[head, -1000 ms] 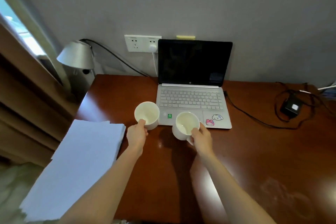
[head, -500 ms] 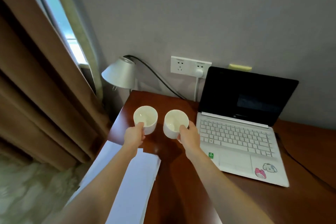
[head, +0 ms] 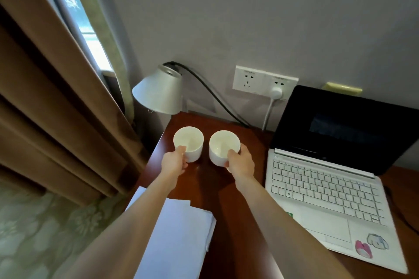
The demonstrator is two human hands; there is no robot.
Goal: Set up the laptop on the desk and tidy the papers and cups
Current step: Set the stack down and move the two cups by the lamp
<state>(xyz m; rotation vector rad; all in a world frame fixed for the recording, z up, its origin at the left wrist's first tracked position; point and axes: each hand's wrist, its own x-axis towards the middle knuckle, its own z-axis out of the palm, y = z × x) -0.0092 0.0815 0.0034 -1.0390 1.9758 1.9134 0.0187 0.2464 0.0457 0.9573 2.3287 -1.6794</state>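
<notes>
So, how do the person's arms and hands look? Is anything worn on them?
Both forearms are bare up to the picture's edge: no sleeves show. The left hand and right hand wear no gloves, and no watch, ring or bracelet is visible.

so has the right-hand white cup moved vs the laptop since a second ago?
Yes. The white ceramic cup in the right hand went from in front of the open silver laptop to its left, near the lamp.

A single wide-angle view is taken from the head, directed forward and down over both forearms toward the back left corner of the table (head: 229,190). The wall and curtain (head: 52,106) are bent by the lens (most strongly at the edges). The scene is seen from close range, within arm's reach.
</notes>
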